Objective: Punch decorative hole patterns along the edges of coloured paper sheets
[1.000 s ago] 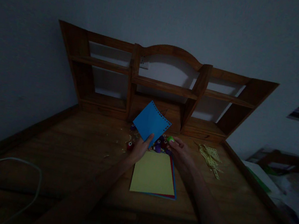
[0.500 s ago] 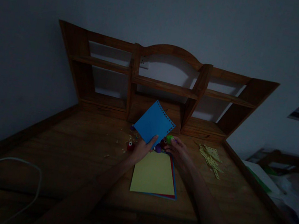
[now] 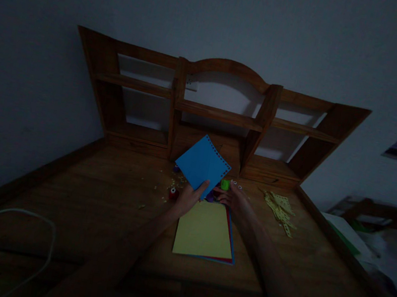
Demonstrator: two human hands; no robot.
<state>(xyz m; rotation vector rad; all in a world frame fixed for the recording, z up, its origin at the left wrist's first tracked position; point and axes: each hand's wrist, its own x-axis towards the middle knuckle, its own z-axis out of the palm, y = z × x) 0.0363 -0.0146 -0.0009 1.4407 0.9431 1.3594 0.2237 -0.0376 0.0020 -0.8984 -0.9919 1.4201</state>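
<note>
In the head view my left hand point(image 3: 192, 196) pinches a blue sheet of paper point(image 3: 201, 164) by its lower corner, the thumb on top. Small cut-out holes run along its upper right edge and round the right corner. My right hand point(image 3: 238, 202) is just right of the sheet, fingers stretched out and apart. Close to its fingertips is a green craft punch point(image 3: 225, 185); whether they touch is unclear. A purple punch point(image 3: 209, 196) lies partly hidden between the hands. Below them a yellow sheet point(image 3: 205, 230) tops a stack with red and blue edges.
A red punch point(image 3: 173, 194) and scattered paper bits point(image 3: 178, 181) lie left of my left hand. Hole-filled yellow paper strips point(image 3: 281, 209) are on the right. A wooden shelf unit point(image 3: 222, 117) rises along the back. A white cable point(image 3: 51, 241) loops at the front left.
My right hand's fingers have loosened from the green punch, which has turned and now shows more fully. The blue sheet has shifted slightly left and down in my left hand.
</note>
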